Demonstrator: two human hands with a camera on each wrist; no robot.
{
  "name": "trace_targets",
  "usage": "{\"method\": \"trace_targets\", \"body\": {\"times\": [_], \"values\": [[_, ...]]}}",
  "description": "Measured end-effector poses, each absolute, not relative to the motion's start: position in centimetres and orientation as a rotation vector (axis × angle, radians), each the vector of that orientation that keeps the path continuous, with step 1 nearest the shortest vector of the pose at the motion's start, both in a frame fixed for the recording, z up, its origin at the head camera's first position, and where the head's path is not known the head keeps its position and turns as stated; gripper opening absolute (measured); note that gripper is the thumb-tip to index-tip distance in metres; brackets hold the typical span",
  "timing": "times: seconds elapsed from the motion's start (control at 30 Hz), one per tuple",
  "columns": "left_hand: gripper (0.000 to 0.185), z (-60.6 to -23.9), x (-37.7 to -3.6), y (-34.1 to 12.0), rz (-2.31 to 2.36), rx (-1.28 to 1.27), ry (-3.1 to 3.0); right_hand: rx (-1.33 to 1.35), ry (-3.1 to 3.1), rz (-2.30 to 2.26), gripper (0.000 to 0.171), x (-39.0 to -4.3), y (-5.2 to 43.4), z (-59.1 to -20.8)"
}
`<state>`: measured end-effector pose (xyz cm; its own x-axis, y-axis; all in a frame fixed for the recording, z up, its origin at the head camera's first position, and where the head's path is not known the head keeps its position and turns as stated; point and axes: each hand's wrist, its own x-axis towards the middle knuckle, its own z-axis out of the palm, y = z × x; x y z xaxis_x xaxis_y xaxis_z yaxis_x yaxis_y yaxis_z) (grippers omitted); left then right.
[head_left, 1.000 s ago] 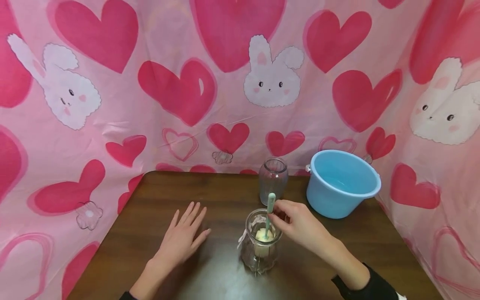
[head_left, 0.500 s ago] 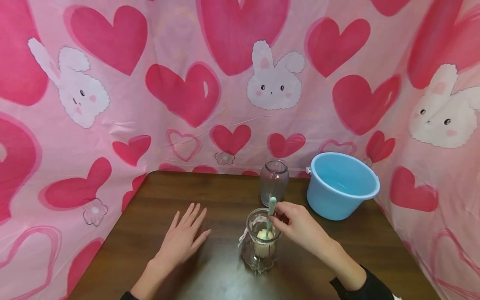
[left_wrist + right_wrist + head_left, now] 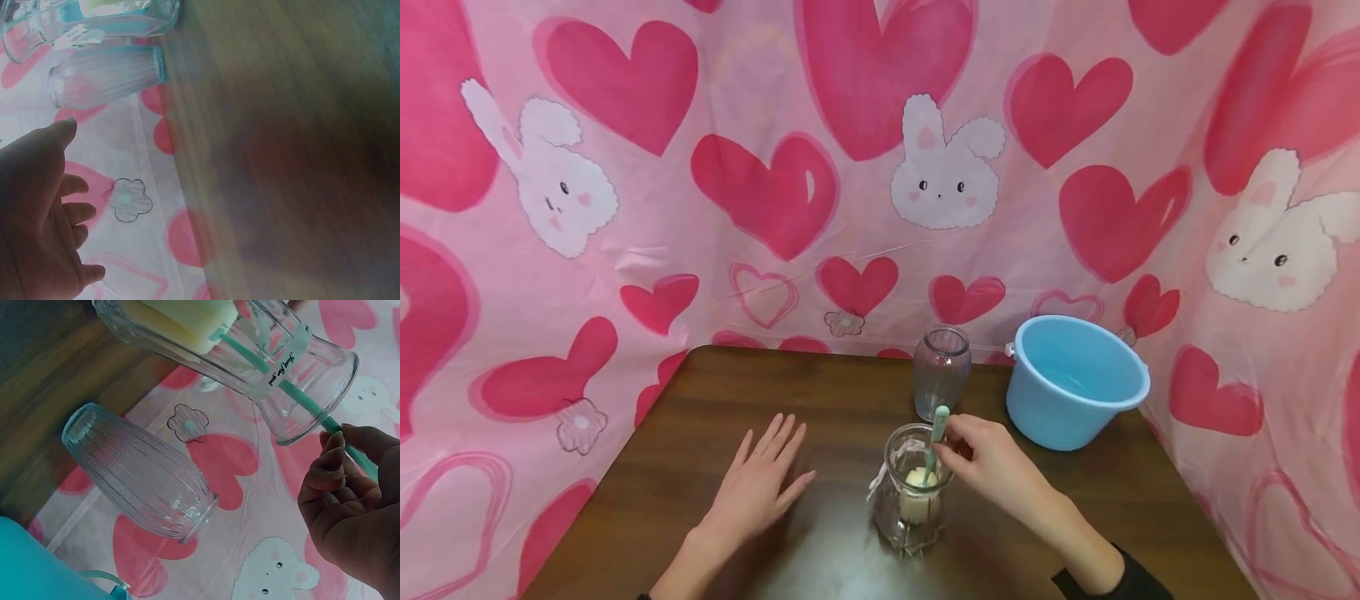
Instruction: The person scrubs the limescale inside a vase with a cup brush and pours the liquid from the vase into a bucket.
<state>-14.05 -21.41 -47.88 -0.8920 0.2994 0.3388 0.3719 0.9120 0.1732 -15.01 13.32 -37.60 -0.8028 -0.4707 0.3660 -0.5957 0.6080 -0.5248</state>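
Pinching green stick (image 3: 300, 397), right hand (image 3: 350, 500), "Just for you" jar (image 3: 247, 378), left hand (image 3: 756, 483), fingers apart

Two bare hands. Left hand (image 3: 758, 483), left of bottom centre in head view: slim, tapering fingers. Right hand (image 3: 996, 458), right of bottom centre: same slender build. Both forearms bare near the wrists. Right sleeve (image 3: 1138, 581), bottom right: plain black, cuff edge cutting across the forearm, one corner jutting out. Left sleeve (image 3: 643, 597), bottom edge left of centre: dark sliver only, details can't be told.
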Motion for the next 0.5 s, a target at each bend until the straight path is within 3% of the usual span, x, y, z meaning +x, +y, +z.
{"method": "trace_targets", "body": {"times": [0.5], "values": [[0.071,-47.08,-14.89,-21.79,-0.311,-0.519,-2.766,0.905,-2.624,0.988,0.016,-15.73,13.14,-38.05]]}}
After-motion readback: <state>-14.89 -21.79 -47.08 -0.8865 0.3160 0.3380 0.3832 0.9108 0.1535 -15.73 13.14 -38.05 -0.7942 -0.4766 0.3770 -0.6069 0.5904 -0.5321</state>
